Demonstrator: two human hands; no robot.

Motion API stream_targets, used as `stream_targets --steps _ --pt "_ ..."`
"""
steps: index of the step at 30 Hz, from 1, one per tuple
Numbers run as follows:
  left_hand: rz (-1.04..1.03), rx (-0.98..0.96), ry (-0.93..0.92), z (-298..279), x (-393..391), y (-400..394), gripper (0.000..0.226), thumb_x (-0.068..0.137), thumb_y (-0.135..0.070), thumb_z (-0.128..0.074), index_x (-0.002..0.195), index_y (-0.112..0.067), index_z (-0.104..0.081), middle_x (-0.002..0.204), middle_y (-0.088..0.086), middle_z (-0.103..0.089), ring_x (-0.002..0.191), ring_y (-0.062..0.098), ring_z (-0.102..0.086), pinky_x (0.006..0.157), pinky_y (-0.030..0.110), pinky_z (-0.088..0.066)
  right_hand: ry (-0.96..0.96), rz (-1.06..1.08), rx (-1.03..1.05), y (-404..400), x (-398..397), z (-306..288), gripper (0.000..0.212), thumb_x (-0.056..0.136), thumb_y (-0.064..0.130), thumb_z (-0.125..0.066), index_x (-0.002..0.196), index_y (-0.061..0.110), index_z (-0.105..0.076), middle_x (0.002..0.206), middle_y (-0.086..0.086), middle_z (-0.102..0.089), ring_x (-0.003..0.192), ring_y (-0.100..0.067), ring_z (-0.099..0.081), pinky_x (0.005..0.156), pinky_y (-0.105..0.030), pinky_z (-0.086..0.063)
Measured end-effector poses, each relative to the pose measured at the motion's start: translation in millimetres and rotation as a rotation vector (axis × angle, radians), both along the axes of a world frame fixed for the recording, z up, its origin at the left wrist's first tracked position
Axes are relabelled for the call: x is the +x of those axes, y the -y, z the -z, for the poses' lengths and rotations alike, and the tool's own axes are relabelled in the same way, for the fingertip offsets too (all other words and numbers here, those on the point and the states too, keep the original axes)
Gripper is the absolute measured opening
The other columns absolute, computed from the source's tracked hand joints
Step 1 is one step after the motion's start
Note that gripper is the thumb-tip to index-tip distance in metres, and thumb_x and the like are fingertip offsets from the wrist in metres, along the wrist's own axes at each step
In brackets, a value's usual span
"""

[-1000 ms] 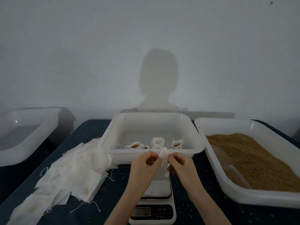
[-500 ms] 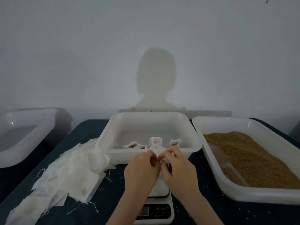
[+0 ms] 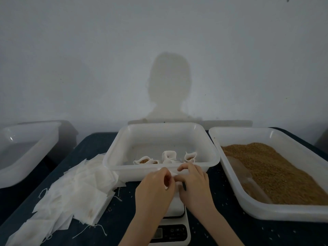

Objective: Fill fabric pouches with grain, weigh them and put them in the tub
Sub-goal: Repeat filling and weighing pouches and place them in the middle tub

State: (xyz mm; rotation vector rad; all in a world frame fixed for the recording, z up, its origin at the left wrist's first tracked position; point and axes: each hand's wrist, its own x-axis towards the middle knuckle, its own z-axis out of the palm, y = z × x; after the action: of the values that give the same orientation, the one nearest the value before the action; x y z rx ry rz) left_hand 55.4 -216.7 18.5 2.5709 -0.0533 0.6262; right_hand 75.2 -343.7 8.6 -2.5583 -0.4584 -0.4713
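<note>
Both hands, left (image 3: 156,189) and right (image 3: 194,185), pinch a white pouch (image 3: 174,178) over the scale (image 3: 174,226). The white tub (image 3: 159,170) holds three filled pouches (image 3: 168,157); the right tray (image 3: 262,209) holds grain (image 3: 276,171).

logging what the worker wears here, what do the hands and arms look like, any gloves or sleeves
Both hands are bare: no gloves on the left hand or the right hand. No rings, watch or bracelets show. Both forearms are uncovered to the bottom edge of the picture, so no sleeve is in view.
</note>
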Motion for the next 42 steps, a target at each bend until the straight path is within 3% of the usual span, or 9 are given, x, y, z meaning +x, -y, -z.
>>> stream_targets --steps 4,7,12,16,19,25,31,36,42 --pt "-0.022 0.060 0.029 0 -1 -2 0.019 0.089 -0.044 -0.048 0.074 -0.035 -0.044 0.068 -0.016 -0.052 0.062 -0.001 -0.047 0.048 0.013 -0.028 -0.023 -0.006 -0.090 5 0 -2 0.032 0.091 0.022 -0.045 0.102 0.041 -0.069 0.100 0.021 -0.063 0.099 0.002 -0.052 0.099 -0.023 -0.026" --pt "-0.014 0.088 0.031 1 -1 -4 0.018 0.087 -0.047 -0.047 0.073 -0.035 -0.044 0.071 -0.016 -0.054 0.065 -0.001 -0.047 0.049 0.013 -0.028 -0.059 -0.012 -0.028 8 0 -7 0.027 0.090 0.035 -0.049 0.081 0.031 -0.074 0.070 0.015 -0.067 0.068 -0.004 -0.056 0.080 -0.020 -0.037" --pt "0.199 -0.044 -0.041 0 6 -11 0.013 0.083 -0.053 -0.051 0.081 -0.039 -0.050 0.082 -0.020 -0.055 0.081 -0.002 -0.050 0.066 0.011 -0.038 -0.203 -0.081 -0.036 18 2 -21 0.024 0.084 0.048 -0.054 0.091 0.039 -0.074 0.080 0.014 -0.072 0.072 -0.003 -0.062 0.068 -0.016 -0.048" --pt "0.504 -0.218 -0.282 -2 9 -23 0.070 0.060 -0.065 -0.067 0.120 -0.054 -0.035 0.124 -0.038 -0.037 0.117 -0.016 -0.036 0.095 0.009 -0.034 -0.317 -0.121 0.027 29 8 -31 0.026 0.075 0.052 -0.060 0.091 0.038 -0.074 0.084 0.020 -0.071 0.076 0.006 -0.061 0.073 -0.016 -0.050" --pt "0.545 0.022 -0.296 -1 17 -22 0.101 0.058 -0.063 -0.074 0.137 -0.050 -0.012 0.131 -0.045 -0.013 0.123 -0.023 -0.015 0.105 0.006 -0.015 -0.385 -0.224 0.076 36 9 -37 0.035 0.072 0.053 -0.055 0.087 0.030 -0.076 0.083 0.016 -0.072 0.079 -0.002 -0.065 0.079 -0.030 -0.055" --pt "0.539 -0.104 -0.286 1 29 -16 0.047 0.068 -0.060 -0.068 0.109 -0.045 -0.050 0.096 -0.024 -0.062 0.088 -0.008 -0.058 0.080 0.019 -0.050 -0.370 -0.323 0.048 46 13 -42 0.014 0.082 0.039 -0.062 0.080 0.031 -0.073 0.070 0.007 -0.065 0.059 -0.005 -0.051 0.062 -0.033 -0.047" --pt "0.548 -0.117 -0.227 -2 34 -12 0.020 0.072 -0.059 -0.062 0.078 -0.042 -0.053 0.073 -0.024 -0.060 0.065 -0.003 -0.054 0.058 0.012 -0.038 -0.346 -0.310 0.160 76 19 -55 0.011 0.087 0.037 -0.063 0.093 0.038 -0.073 0.099 0.031 -0.063 0.097 0.015 -0.055 0.085 -0.008 -0.041" --pt "0.548 -0.056 -0.212 -8 42 -4 0.021 0.073 -0.061 -0.060 0.079 -0.041 -0.054 0.074 -0.016 -0.061 0.069 0.000 -0.056 0.059 0.015 -0.042 -0.255 -0.114 0.221 139 28 -65 0.019 0.091 0.027 -0.060 0.086 0.041 -0.071 0.089 0.026 -0.068 0.085 0.009 -0.062 0.076 -0.012 -0.049" --pt "0.529 0.094 -0.177 -17 51 16 0.020 0.077 -0.054 -0.064 0.078 -0.041 -0.048 0.073 -0.018 -0.057 0.075 -0.006 -0.053 0.059 0.010 -0.039 -0.619 0.307 -0.449 221 49 -35 0.049 0.086 0.063 -0.051 0.079 0.016 -0.064 0.077 0.005 -0.062 0.066 -0.011 -0.055 0.061 -0.024 -0.042"
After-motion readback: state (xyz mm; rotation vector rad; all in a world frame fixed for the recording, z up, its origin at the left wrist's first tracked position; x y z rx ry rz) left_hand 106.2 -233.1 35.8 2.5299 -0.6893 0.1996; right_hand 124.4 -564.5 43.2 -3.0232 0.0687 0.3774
